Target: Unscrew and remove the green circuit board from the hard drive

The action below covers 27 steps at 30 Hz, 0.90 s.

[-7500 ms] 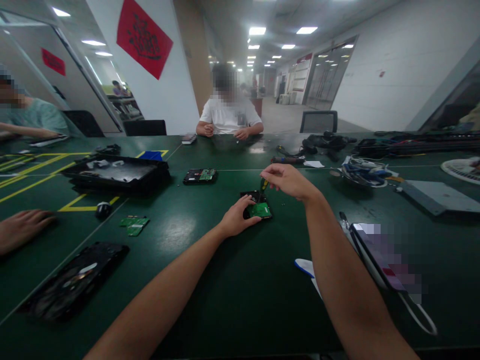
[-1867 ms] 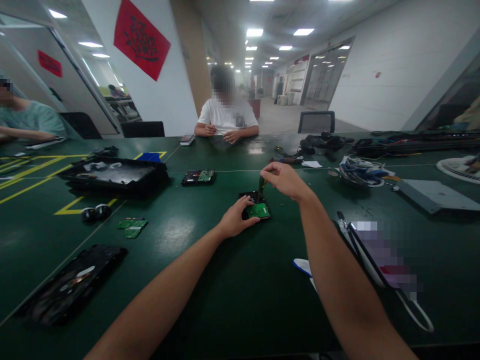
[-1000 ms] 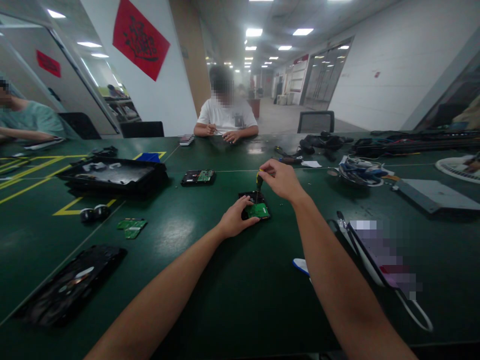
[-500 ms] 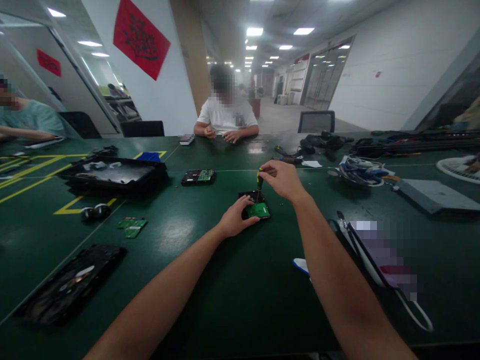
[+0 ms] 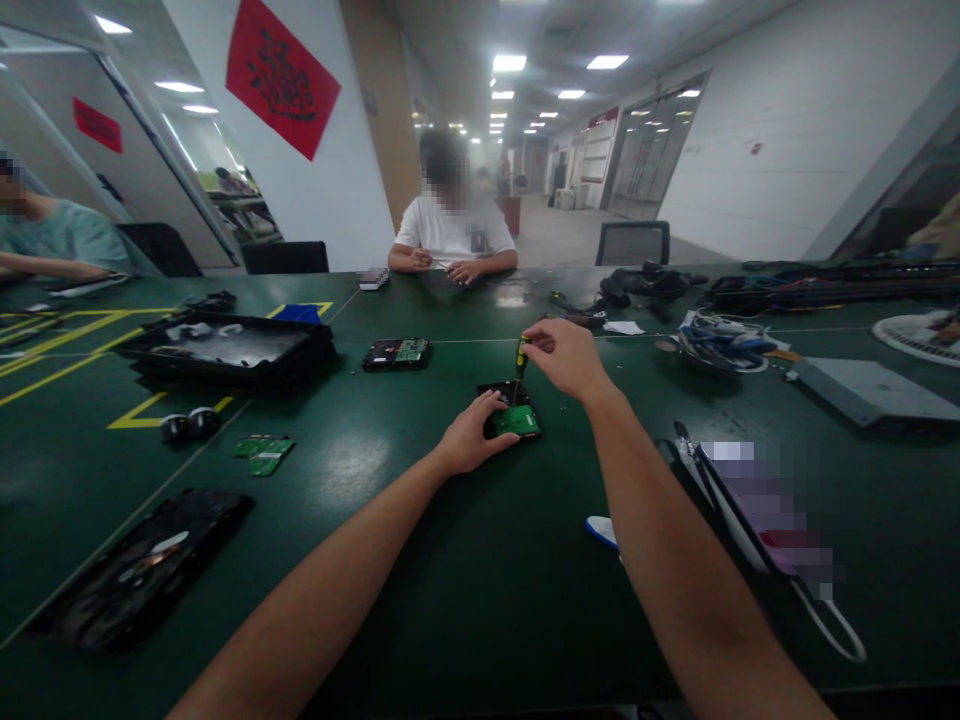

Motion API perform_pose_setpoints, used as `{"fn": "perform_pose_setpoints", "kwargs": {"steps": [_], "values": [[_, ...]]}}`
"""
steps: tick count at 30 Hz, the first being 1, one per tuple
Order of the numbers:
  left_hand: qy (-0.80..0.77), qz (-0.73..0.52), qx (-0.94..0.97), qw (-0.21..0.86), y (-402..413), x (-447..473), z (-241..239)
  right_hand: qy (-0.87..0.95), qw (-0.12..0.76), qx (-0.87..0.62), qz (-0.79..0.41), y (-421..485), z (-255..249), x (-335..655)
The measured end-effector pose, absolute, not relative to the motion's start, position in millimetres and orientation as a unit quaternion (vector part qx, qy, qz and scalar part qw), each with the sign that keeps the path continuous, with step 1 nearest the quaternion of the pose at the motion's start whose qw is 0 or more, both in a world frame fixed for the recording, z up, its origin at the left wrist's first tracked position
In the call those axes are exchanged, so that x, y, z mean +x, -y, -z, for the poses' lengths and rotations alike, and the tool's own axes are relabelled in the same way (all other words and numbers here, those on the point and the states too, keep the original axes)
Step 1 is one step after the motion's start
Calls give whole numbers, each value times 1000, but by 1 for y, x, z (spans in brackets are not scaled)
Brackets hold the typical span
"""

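Observation:
A black hard drive [image 5: 534, 428] with a green circuit board [image 5: 514, 420] on its upper face lies on the dark green table. My left hand [image 5: 474, 432] grips it from the left, thumb along the near edge and fingers over the far left side. Between the fingertips of my right hand [image 5: 564, 356] is the yellow-and-black handle of a screwdriver [image 5: 521, 360]. It stands nearly upright, its thin shaft reaching down to the drive beside the board. Where exactly the tip rests is too small to tell.
Left are another hard drive [image 5: 396, 354], loose green boards [image 5: 265, 453], a black casing [image 5: 142, 570] and a black tray [image 5: 225, 350]. Right are a phone-like device [image 5: 765, 520], a cable bundle [image 5: 724, 340] and a grey metal box [image 5: 874, 390]. A person [image 5: 454, 230] sits opposite.
My right fingers have shifted slightly on the screwdriver, and more of its handle shows. My left hand and the hard drive stay put. The person opposite has moved one hand a little.

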<state>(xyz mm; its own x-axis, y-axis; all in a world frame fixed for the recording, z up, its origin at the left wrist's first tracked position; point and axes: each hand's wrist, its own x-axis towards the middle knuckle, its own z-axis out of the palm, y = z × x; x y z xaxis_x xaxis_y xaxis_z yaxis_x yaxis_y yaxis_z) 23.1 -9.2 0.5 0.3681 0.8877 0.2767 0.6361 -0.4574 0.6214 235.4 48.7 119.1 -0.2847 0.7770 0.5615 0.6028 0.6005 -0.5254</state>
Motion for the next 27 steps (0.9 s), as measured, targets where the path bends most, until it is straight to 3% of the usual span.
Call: {"fn": "perform_pose_setpoints", "kwargs": {"steps": [27], "values": [[-477,-298,798,215,10,22,-1,779,418,-453,-115,-52,-115,239]]}}
